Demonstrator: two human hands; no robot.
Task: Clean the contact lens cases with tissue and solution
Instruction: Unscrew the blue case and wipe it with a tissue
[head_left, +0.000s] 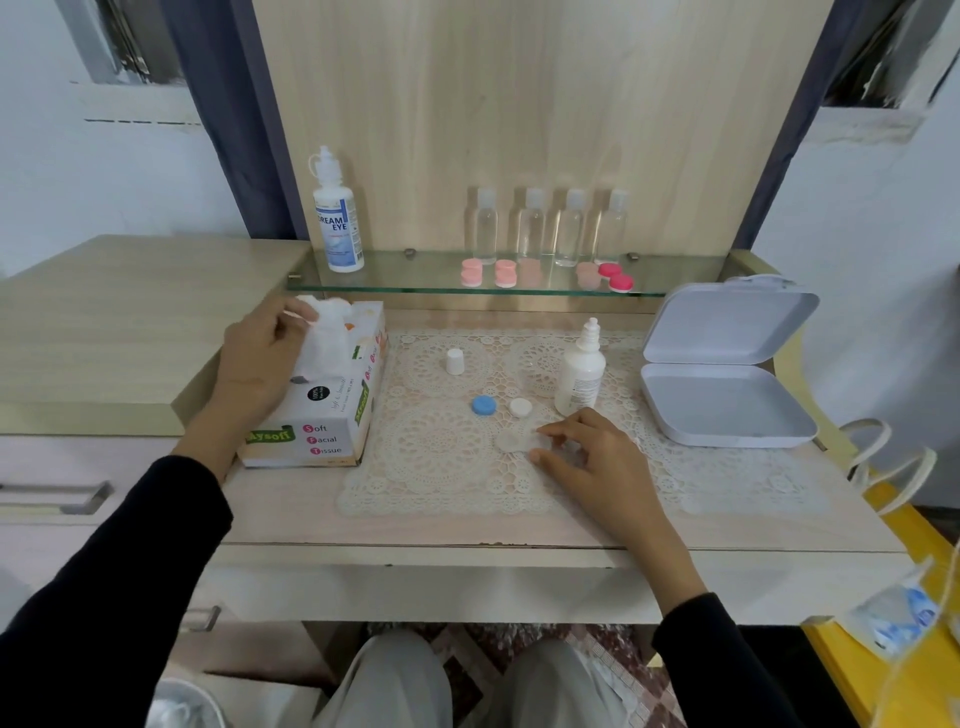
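Observation:
My left hand (260, 358) pinches a white tissue (324, 338) that sticks up out of the tissue box (322, 421) at the left of the desk. My right hand (587, 452) holds a clear contact lens case (511, 441) down on the lace mat (436, 457), thumb and fingertips on its right half. A blue cap (483, 405) and a white cap (520, 407) lie just behind the case. A small white solution bottle (581, 374) stands uncapped behind my right hand, and its white cap (455, 361) stands further left on the mat.
An open white box (727, 395) lies at the right. On the glass shelf (415, 283) stand a large Dream Eye bottle (336, 218), several clear bottles (550, 226) and several pink lens cases (545, 274). A drawer unit sits at the left.

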